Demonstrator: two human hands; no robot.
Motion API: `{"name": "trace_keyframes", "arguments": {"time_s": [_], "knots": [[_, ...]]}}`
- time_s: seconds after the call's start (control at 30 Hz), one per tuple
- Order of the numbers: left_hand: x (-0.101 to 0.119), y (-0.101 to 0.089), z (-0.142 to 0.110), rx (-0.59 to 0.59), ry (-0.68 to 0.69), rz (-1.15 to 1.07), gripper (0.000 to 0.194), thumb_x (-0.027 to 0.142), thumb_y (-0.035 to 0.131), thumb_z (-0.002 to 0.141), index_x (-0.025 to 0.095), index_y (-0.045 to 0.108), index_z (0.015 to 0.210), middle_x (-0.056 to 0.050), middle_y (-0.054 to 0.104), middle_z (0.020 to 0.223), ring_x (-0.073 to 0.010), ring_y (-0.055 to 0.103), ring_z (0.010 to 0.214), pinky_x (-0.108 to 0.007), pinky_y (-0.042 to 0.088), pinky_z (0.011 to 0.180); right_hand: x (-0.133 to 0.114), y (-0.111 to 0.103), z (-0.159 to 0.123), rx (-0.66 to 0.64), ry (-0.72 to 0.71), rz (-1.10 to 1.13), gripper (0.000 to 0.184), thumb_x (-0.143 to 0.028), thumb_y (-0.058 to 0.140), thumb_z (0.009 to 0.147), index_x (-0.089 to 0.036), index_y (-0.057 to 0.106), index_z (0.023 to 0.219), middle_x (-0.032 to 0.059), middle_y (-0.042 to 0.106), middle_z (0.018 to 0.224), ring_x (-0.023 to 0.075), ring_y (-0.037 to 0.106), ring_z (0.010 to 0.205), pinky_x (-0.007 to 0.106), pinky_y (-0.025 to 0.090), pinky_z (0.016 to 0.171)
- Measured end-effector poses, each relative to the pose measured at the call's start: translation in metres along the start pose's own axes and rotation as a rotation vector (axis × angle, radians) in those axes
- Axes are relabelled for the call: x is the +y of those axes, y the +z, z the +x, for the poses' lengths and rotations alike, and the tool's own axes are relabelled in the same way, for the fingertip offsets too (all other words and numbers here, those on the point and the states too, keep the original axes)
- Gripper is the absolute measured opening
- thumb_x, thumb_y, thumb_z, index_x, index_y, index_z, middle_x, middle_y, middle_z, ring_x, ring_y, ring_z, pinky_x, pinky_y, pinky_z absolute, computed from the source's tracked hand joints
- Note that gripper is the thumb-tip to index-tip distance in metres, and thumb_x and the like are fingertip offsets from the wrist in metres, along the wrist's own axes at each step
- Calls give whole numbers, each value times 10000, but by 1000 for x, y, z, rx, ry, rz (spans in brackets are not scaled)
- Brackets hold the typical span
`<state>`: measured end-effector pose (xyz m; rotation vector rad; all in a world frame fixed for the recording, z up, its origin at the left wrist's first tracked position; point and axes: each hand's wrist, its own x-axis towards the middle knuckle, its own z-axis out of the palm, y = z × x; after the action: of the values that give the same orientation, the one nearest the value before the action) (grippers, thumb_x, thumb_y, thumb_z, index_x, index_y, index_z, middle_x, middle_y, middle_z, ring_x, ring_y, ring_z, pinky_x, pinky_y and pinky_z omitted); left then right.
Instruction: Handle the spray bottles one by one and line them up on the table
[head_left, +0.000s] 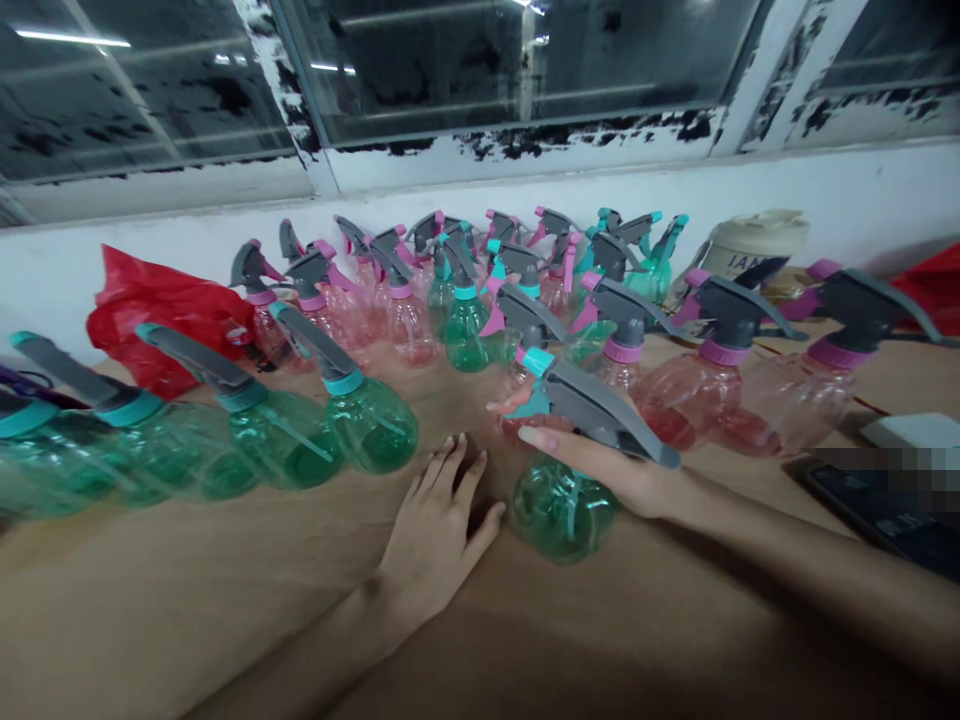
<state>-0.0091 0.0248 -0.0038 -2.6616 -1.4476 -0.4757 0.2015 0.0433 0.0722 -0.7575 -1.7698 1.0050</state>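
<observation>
My right hand grips a green spray bottle at its neck, below the grey head with a turquoise nozzle and trigger. The bottle tilts a little and its body is see-through. Flat on the table, my left hand lies with fingers spread, just left of that bottle and apart from it. Left of my hands stands a row of green spray bottles with grey and turquoise heads. To the right, pink spray bottles with grey and pink heads form another row, partly behind my right hand.
More pink and green bottles crowd the back by the wall. A red plastic bag lies at the back left. A cream tub stands at the back right. A dark phone and a white object are at the right.
</observation>
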Motion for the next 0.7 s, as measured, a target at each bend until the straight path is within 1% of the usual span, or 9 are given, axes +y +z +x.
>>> {"name": "trace_keyframes", "arguments": {"time_s": [0.07,0.2,0.33,0.43,0.57,0.7], "knots": [[0,0,0,-3,2,4,451,351,464,953,130,445,1346,-157,445,1421,-315,330,1361,-498,342,1069,-2,1,1,23,-15,-7,223,-356,631,841,-274,624,1048,5,690,963,166,649,774,335,544,757],[0,-1,1,-5,9,11,448,342,468,950,101,463,1327,-180,447,1413,-324,344,1352,-502,350,1062,-8,3,1,57,-70,-37,228,-261,638,820,-261,646,1048,21,697,1018,194,660,883,365,542,804],[0,0,1,2,7,21,443,347,475,948,109,468,1321,-175,454,1408,-323,354,1346,-500,356,1058,-11,4,1,63,-71,-54,225,-263,634,817,-240,657,1040,31,708,968,197,664,825,379,543,779],[0,0,0,-5,10,33,455,348,480,945,97,467,1325,-184,448,1409,-329,346,1349,-497,354,1059,-12,3,1,66,-63,-61,227,-269,633,816,-255,654,1041,21,707,933,191,662,794,374,548,758],[0,-1,0,-8,8,20,457,354,470,951,110,455,1337,-171,444,1417,-326,339,1354,-504,348,1062,-13,3,1,57,-61,-59,234,-251,617,818,-264,663,1047,26,707,1013,208,666,890,389,541,814],[0,0,1,-7,4,21,466,349,488,944,96,461,1334,-180,440,1418,-330,333,1356,-497,340,1069,-13,3,1,55,-47,-63,245,-259,623,816,-240,661,1058,40,709,1016,209,668,837,397,547,789]]}}
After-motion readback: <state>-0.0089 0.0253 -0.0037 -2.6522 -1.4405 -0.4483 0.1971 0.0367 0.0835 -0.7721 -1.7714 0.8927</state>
